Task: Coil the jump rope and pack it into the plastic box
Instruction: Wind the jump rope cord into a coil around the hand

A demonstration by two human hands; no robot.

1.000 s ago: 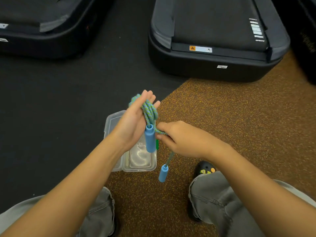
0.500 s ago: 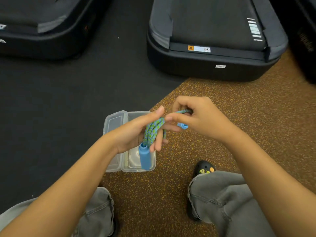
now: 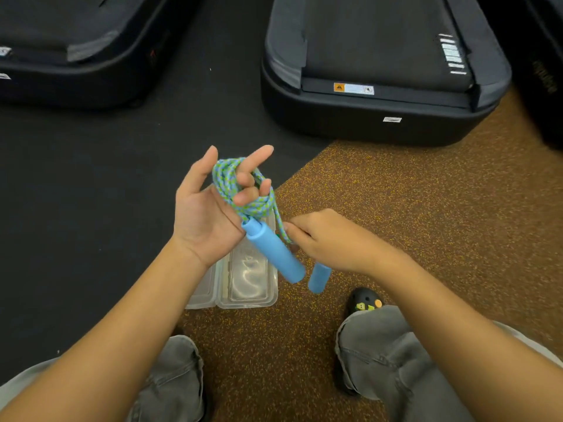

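The blue-green braided jump rope (image 3: 227,184) is wound in loops around the fingers of my left hand (image 3: 207,214), which is raised palm up. One blue handle (image 3: 274,254) hangs slanted from that coil. My right hand (image 3: 329,239) pinches the free rope end, and the second blue handle (image 3: 319,278) dangles below it. The clear plastic box (image 3: 246,287) lies open on the floor under both hands, its lid (image 3: 202,295) folded out to the left. Much of the box is hidden by my left hand and the handle.
Two black treadmill ends stand ahead, one at the upper left (image 3: 76,56) and one at the upper right (image 3: 380,86). The floor is black mat on the left and brown speckled rubber (image 3: 426,208) on the right. My grey trouser knees and a black shoe (image 3: 365,303) are below.
My right hand has come down from the top of the coil to the lower right, drawing the rope end with the second handle. My left hand has lifted and spread its fingers.
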